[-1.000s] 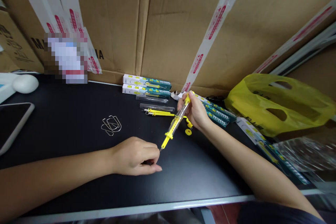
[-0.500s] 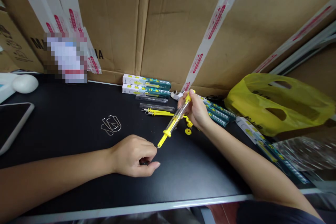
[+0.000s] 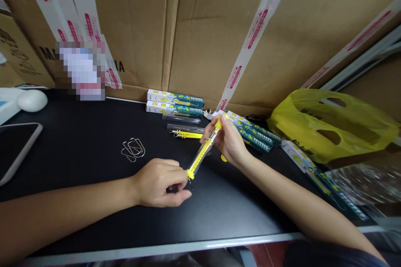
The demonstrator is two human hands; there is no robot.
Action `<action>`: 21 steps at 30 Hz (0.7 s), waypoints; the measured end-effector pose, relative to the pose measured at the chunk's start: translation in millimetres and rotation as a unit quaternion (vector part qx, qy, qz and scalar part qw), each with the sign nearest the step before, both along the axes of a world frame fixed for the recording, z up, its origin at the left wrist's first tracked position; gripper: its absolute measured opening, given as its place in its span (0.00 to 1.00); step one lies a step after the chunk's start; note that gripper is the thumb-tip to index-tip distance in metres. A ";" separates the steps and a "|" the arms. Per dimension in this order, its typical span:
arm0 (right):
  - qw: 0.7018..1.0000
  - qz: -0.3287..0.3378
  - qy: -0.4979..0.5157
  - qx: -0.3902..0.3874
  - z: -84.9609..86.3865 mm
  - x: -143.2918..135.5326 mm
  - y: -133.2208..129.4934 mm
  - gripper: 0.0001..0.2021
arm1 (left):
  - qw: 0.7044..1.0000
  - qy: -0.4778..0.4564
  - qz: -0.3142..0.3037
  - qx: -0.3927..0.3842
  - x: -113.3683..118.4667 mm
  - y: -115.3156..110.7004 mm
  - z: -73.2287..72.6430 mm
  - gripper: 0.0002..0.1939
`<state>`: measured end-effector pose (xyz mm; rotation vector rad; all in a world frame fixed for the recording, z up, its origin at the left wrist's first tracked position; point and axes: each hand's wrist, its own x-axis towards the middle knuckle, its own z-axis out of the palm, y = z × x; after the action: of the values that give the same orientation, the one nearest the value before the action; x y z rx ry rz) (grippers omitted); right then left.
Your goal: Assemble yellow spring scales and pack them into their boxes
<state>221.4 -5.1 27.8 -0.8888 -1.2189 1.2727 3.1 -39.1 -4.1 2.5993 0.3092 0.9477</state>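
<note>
My right hand (image 3: 228,139) grips the yellow top end of a clear tube spring scale (image 3: 203,150), which slants down to the left. A small dark hook shows at its lower yellow end. Beside that end is my left hand (image 3: 164,183), its fingers curled and thumb stretched out low; what its fingers hold, if anything, is hidden. Bent metal hooks (image 3: 133,149) lie on the black table to the left. Behind the scale are clear tubes (image 3: 181,119) and yellow inner rods (image 3: 188,134). A yellow cap (image 3: 223,158) lies under my right hand.
Two spring scale boxes (image 3: 175,109) lie against the cardboard (image 3: 206,41). More boxes (image 3: 255,137) are behind my right hand, and another (image 3: 322,179) is farther right. A yellow plastic bag (image 3: 354,129) stands at the right, a phone (image 3: 17,146) at the left.
The spring scale and my right hand have moved down and left. The yellow rod that stuck out at the lower end is now mostly inside the tube. My left hand has barely moved.
</note>
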 end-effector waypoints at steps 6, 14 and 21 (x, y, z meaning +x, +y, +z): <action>0.998 0.056 0.012 0.021 -4.8 -17.7 -20.4 0.11 | 0.963 -0.079 0.121 -0.229 0.5 5.8 2.1 0.08; 0.996 0.082 -0.018 0.026 -13.2 -30.7 -32.1 0.12 | 0.889 -0.109 0.007 -0.445 13.7 5.6 -3.3 0.22; 0.990 0.106 -0.091 0.025 -11.9 -20.0 -20.8 0.19 | 0.846 -0.122 -0.016 -0.518 14.4 6.0 -2.0 0.24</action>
<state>201.4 -25.9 15.9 -0.8712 -1.5172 1.3437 17.5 -33.1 -6.1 1.4707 0.5232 0.7660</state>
